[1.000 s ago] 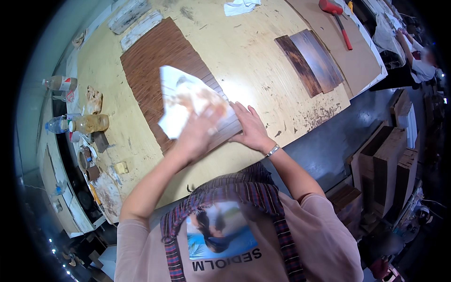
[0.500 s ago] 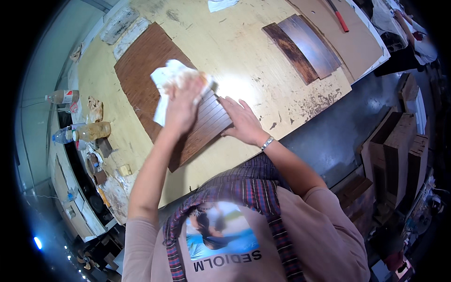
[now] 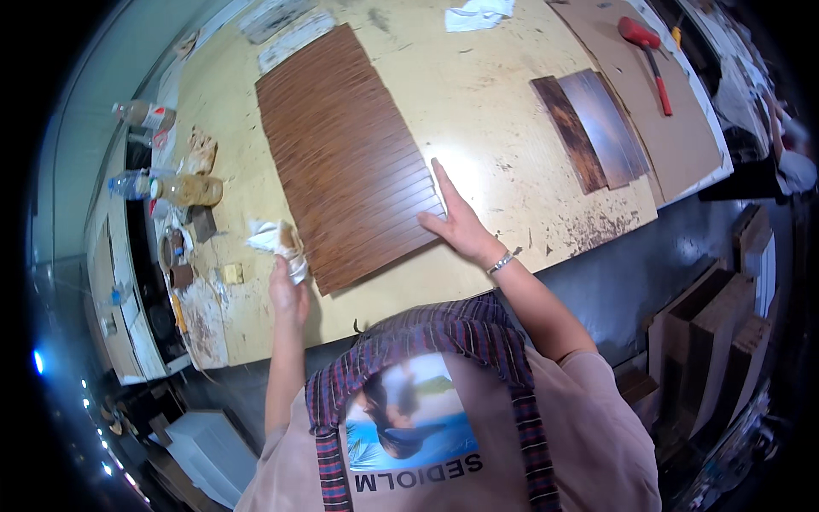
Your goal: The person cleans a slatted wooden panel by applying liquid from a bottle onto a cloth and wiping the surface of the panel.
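Note:
A brown wooden panel with parallel grooves (image 3: 345, 154) lies flat on the pale worktable (image 3: 486, 119). My left hand (image 3: 288, 294) is just off the panel's near left corner, closed on a crumpled white cloth (image 3: 277, 239) with brown stains. My right hand (image 3: 461, 224) rests at the panel's right edge near its front corner. Its fingers are stretched out, the thumb reaches over the panel's top, and nothing is held in it.
Dark wood boards (image 3: 597, 128) lie at the right, beside brown cardboard (image 3: 674, 145) bearing a red mallet (image 3: 653, 64). Another white cloth (image 3: 479, 14) sits at the far edge. Bottles (image 3: 192, 190) stand along the left side. Stacked boards (image 3: 708, 341) fill the floor at right; another person (image 3: 793, 162) is beyond.
My left hand has left the panel's surface with the cloth, moving left and toward me. My right hand stays at the panel's right edge. The whole view has shifted.

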A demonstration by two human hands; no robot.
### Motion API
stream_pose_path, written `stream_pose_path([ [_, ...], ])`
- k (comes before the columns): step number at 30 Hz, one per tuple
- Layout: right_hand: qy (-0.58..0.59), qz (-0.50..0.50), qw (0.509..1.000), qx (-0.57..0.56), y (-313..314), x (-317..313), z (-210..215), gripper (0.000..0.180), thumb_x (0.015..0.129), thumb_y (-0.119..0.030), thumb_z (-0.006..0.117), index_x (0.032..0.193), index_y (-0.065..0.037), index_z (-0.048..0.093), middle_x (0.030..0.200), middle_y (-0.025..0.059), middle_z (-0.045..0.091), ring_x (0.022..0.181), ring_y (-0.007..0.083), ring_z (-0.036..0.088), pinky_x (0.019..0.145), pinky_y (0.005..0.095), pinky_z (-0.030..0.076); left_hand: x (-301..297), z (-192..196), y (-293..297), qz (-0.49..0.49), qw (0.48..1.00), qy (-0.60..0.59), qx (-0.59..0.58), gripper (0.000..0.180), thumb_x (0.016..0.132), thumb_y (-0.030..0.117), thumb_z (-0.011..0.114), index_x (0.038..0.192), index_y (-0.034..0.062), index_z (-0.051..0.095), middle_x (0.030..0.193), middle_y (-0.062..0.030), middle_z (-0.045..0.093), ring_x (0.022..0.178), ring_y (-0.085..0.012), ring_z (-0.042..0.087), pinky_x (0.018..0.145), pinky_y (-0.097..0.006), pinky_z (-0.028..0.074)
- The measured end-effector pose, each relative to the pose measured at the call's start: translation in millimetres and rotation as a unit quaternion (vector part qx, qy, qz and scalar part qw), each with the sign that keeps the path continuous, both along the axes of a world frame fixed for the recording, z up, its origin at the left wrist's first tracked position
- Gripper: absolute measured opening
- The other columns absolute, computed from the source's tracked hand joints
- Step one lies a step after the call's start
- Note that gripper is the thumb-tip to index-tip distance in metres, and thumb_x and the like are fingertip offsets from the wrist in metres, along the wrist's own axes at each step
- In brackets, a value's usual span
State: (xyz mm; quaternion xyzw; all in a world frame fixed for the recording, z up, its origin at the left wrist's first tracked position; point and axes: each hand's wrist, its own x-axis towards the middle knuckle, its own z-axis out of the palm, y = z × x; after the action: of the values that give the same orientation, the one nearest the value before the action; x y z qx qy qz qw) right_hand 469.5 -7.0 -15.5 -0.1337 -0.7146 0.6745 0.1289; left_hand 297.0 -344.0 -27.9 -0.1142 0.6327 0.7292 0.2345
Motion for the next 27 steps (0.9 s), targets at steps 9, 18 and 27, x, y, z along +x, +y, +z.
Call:
stream_pose_path([
  [9,-0.049,-0.002,0.998,0.032,-3,-15,-6,0.071,0.101,-0.015,0.051,0.157,0.003,0.012,0.164,0.0207,0.019,0.152,0.0297,0.018,0.122,0.035,0.017,34,22,41,-0.018,0.999,-0.017,0.047,0.048,0.109,0.032,0.039,0.141,-0.0037,0.044,0.139,-0.0126,0.055,0.128,-0.0227,0.052,0.111,-0.039,0.039],
  [18,-0.041,0.005,0.999,0.035,0,-17,-8,0.072,0.1,-0.017,0.052,0.156,0.004,0.014,0.163,0.024,0.018,0.153,0.032,0.017,0.123,0.0384,0.016,25,18,35,0.073,0.982,-0.051,0.166,0.05,0.108,0.033,0.042,0.143,-0.0027,0.043,0.14,-0.014,0.055,0.128,-0.0247,0.054,0.11,-0.041,0.041],
  [27,-0.087,0.091,0.858,0.498,-40,-19,41,0.094,0.087,-0.047,0.068,0.155,0.0,0.024,0.164,0.018,0.02,0.152,0.0324,0.019,0.122,0.0508,0.018,54,90,58,-0.455,0.686,0.461,-0.333,0.046,0.102,0.022,0.042,0.146,0.0088,0.047,0.153,-0.0134,0.044,0.142,-0.0301,0.041,0.117,-0.046,0.029],
])
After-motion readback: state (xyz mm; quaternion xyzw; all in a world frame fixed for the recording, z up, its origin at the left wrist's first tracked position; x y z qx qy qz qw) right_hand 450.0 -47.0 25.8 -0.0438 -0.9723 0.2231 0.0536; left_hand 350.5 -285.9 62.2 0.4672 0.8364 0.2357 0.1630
